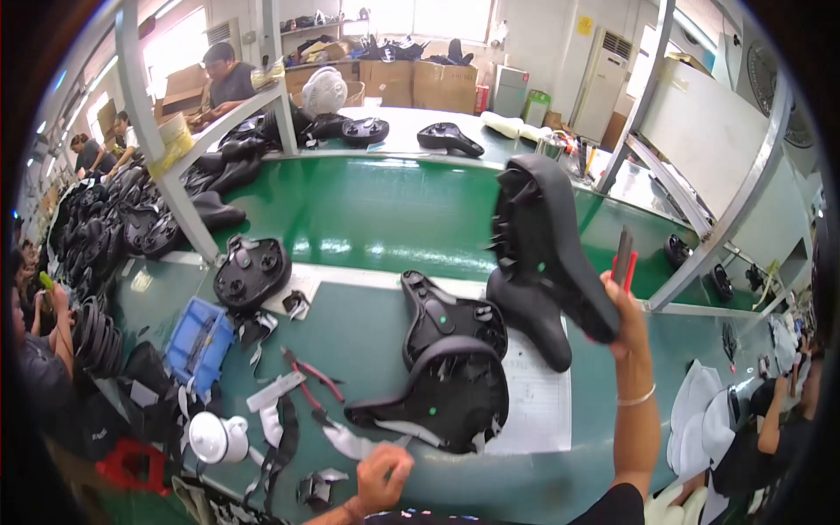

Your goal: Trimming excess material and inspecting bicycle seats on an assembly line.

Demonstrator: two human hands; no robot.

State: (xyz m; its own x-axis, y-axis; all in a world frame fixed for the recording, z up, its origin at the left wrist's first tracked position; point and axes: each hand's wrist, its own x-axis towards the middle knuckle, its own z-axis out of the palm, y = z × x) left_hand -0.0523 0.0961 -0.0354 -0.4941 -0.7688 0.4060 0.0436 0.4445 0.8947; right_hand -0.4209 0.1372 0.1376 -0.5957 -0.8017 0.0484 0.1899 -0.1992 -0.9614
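Saddle (560, 232) is grasped by its nose in the right hand (625, 319), raised right of centre in the frame, its underside turned left; a red-and-grey tool (623, 262) is held in the same hand. The left hand (383, 477) is curled at lower centre, and whether anything is gripped in it cannot be told. Just above it, a second saddle (464, 389) is laid underside up on the table (354, 319). Pliers (319, 376), a mug (210, 437) and a blue tray (185, 370) are seen at lower left.
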